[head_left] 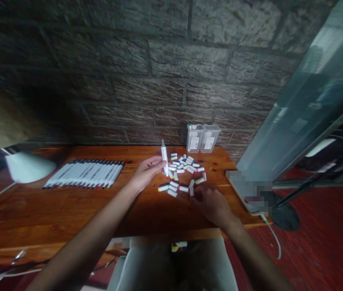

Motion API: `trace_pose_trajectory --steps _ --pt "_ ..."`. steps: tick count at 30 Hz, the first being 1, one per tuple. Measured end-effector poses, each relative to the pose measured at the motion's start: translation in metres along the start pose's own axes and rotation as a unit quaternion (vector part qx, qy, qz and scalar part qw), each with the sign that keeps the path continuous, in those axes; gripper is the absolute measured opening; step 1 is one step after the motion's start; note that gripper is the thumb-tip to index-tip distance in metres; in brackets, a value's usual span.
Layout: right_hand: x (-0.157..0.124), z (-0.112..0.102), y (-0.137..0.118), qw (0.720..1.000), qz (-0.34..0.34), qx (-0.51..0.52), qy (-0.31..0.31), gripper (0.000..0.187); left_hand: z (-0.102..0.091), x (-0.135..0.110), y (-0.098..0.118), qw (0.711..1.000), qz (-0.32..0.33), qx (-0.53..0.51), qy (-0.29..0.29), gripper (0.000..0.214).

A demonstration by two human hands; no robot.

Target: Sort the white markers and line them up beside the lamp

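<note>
My left hand point(147, 171) is closed around a white marker point(164, 155), which it holds upright with the uncapped tip pointing up. Below and to the right of it lies a loose pile of white marker caps point(184, 165) with coloured ends. My right hand point(213, 204) is low over the table at the near right edge of these caps. Its fingers are bent toward a cap point(191, 191) and are dark and blurred, so I cannot tell whether they grip it.
A row of white markers point(83, 174) lies at the left on the wooden table point(77, 210). Two clear plastic cases point(209, 139) stand against the brick wall. A white lamp point(27, 166) is at far left; at the right edge sits a partly blurred-out device point(235, 188) with a cable.
</note>
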State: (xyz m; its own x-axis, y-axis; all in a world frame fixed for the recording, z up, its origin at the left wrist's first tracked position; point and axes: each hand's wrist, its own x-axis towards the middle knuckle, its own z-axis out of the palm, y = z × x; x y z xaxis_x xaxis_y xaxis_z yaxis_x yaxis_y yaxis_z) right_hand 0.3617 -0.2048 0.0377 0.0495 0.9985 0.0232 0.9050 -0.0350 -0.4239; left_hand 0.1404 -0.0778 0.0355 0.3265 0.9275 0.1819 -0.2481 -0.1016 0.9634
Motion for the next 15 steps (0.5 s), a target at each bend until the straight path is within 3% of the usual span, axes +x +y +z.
trace_pose_trajectory --steps 6,10,15 --pt "0.012 -0.005 -0.006 0.999 -0.003 -0.022 -0.029 0.022 0.0 -0.003 0.003 1.0 0.004 0.009 -0.003 0.029" --pt "0.019 -0.001 -0.011 0.998 -0.001 -0.062 -0.012 0.032 0.0 -0.002 0.004 1.0 0.007 -0.013 -0.008 0.029" --pt "0.021 -0.008 -0.008 0.999 -0.007 -0.05 -0.014 0.021 0.002 -0.001 -0.001 1.0 0.009 -0.021 -0.015 0.033"
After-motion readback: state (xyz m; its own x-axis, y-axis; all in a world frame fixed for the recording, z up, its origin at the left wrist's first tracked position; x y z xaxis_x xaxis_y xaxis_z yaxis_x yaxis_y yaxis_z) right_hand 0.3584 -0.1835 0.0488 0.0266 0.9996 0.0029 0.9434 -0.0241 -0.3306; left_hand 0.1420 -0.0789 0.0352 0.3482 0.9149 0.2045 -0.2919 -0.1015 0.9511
